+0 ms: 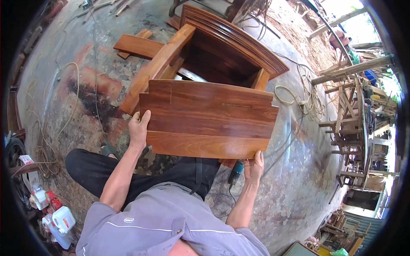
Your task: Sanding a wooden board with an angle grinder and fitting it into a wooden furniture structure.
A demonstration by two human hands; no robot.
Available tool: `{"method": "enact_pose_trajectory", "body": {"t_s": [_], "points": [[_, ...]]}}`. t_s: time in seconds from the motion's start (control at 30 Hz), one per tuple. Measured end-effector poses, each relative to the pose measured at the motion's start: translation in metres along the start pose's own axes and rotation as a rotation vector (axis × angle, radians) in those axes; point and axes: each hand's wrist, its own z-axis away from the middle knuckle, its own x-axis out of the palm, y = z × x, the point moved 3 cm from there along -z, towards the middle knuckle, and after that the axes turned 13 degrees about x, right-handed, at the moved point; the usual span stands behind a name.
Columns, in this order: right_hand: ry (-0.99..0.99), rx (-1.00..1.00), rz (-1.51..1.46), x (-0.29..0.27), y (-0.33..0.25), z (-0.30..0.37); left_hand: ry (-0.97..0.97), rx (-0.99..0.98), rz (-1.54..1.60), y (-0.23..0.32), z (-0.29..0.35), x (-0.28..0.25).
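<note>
A greyish-mauve, short-sleeved shirt (147, 239) has thin white piping (205, 231) and a small pale badge (128, 220). The trousers (92, 170) are black, the sandal (109, 150) dark, the hands (138, 130) bare.

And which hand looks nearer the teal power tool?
The right hand, at the wooden panel's lower right corner: the power tool shows just left of it. The left hand is at the panel's left edge, farther away.

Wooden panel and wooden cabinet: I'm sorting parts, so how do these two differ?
The wooden panel is a flat board with notched upper corners, while the wooden cabinet is hollow with a ridged, moulded edge. The panel is held up by the left hand and right hand; the cabinet rests on the floor. Both are brown wood with a shine.
</note>
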Motion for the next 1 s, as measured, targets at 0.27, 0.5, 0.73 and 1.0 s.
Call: {"method": "enact_pose_trajectory", "body": {"t_s": [0.27, 0.5, 0.73, 1.0], "points": [[-0.156, 0.088, -0.292, 0.099, 0.010, -0.043, 0.103, 0.384, 0.000, 0.058, 0.009, -0.047], [-0.294, 0.177, -0.289, 0.132, 0.040, -0.122, 0.031, 0.465, -0.300, 0.078, 0.027, -0.087], [-0.276, 0.237, -0.307, 0.162, 0.096, -0.146, 0.091, 0.362, -0.127, 0.086, 0.047, -0.124], [-0.078, 0.305, -0.325, 0.165, 0.092, -0.161, -0.281, 0.280, -0.204, 0.148, 0.076, -0.095]]}}
